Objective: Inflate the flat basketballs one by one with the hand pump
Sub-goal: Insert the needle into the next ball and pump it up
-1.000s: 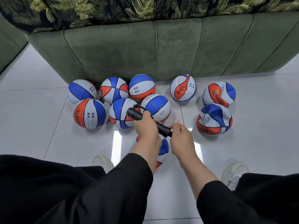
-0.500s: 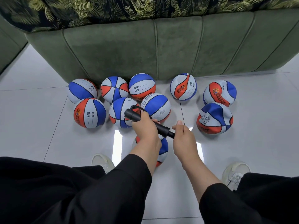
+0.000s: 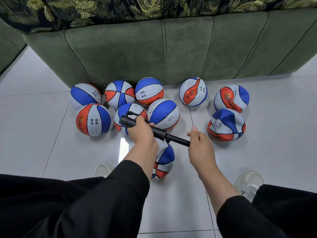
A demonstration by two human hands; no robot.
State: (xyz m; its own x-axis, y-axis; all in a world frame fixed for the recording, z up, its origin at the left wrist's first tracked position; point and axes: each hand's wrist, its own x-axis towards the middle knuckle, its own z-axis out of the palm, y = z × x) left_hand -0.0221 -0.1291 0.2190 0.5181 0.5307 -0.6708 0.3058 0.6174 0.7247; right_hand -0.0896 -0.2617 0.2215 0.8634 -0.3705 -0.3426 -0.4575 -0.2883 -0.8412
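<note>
A black hand pump (image 3: 159, 131) lies slanted across the middle of the view. My left hand (image 3: 142, 133) grips its barrel. My right hand (image 3: 199, 145) grips the handle end, and the thinner rod (image 3: 178, 139) shows between barrel and handle. Below the pump a red, white and blue basketball (image 3: 164, 160) sits on the floor between my feet, partly hidden by my left forearm. Several more basketballs lie beyond: round ones on the left (image 3: 93, 119), crumpled, dented ones on the right (image 3: 226, 125).
A green sofa (image 3: 171, 48) with a leaf-patterned cover stands right behind the balls. My white shoes (image 3: 248, 184) rest on the pale tiled floor (image 3: 274, 152) on either side of the near ball. My black sleeves and trousers fill the bottom.
My right hand has pulled the handle out to the right, so the pump rod now shows between my hands. The left hand has kept the barrel roughly in place.
</note>
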